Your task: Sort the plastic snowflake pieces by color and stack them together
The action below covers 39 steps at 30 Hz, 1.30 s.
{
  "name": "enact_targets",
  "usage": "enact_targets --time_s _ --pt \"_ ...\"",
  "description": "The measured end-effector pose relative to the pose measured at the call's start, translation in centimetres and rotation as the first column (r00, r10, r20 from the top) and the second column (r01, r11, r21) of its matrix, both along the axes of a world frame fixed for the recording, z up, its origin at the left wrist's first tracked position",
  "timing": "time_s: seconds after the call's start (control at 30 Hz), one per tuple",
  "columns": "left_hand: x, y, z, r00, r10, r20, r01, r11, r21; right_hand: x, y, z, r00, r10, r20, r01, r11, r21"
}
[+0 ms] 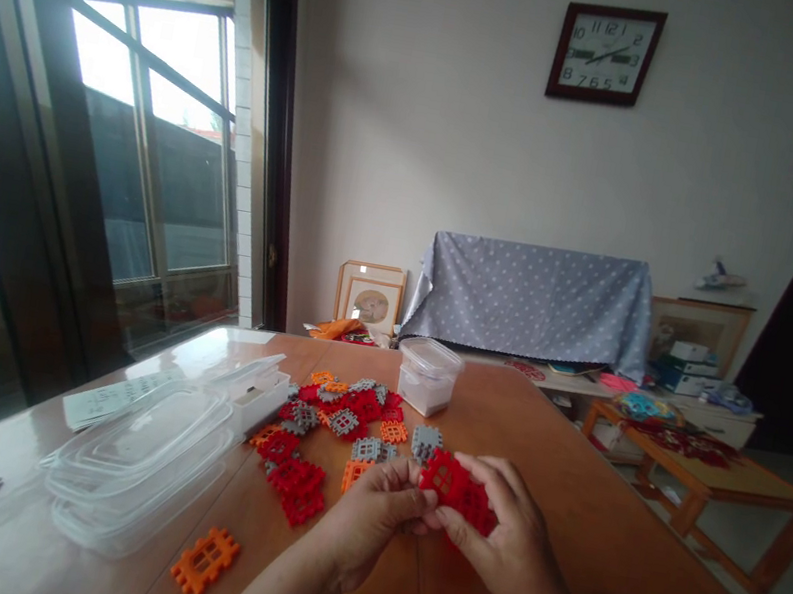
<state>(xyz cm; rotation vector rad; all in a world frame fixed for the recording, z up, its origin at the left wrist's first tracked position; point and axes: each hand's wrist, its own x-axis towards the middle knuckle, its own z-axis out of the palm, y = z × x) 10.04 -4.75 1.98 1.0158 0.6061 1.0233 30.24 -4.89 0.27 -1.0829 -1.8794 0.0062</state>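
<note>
Both my hands meet over the table around red interlocking building blocks (440,477), plastic squares with notched edges and window-like openings. My left hand (377,507) pinches their left edge between thumb and fingers. Across from it, my right hand (506,528) grips their right side, its thumb below and its fingers over the top. The blocks look joined, but my fingers partly cover them. Just behind them lies a grey block (427,441). A loose orange block (205,561) rests at the front left, apart from the heap of red blocks (295,485), grey and orange ones.
Clear plastic containers (140,467) with lids stand on the left of the wooden table (500,406). A small lidded clear box (428,383) sits at the back. Behind the table are a cloth-draped object (533,300) and a low wooden bench (774,492).
</note>
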Motion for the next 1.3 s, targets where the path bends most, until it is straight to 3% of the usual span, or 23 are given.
enact_targets --time_s 0.27,0.4,0.63,0.77,1.1,1.3 --pt "0.3 -0.1 -0.1 1.0 -0.004 -0.023 0.005 0.999 0.039 0.5 -0.2 0.4 0.998 0.049 0.035 -0.05 0.998 0.029" --pt "0.1 -0.3 0.1 0.998 0.009 -0.057 -0.006 0.999 0.05 1.4 0.1 0.5 0.999 0.045 -0.023 -0.046 0.998 -0.042" --pt "-2.3 1.4 0.8 0.973 0.213 -0.092 -0.203 0.973 0.106 6.2 2.4 -0.1 0.999 0.042 -0.024 -0.046 0.958 -0.282" --pt "-3.5 2.4 0.5 0.935 0.334 -0.12 -0.318 0.938 0.136 6.8 3.1 -0.9 0.996 0.09 -0.004 -0.085 0.922 -0.379" --pt "-4.8 3.6 0.0 0.881 0.445 -0.162 -0.424 0.893 0.148 6.2 3.1 -1.7 0.988 0.133 -0.084 -0.156 0.881 -0.446" --pt "-6.2 4.3 -0.4 0.814 0.529 -0.239 -0.491 0.847 0.203 6.4 3.6 -2.3 0.986 0.069 -0.154 -0.128 0.897 -0.422"
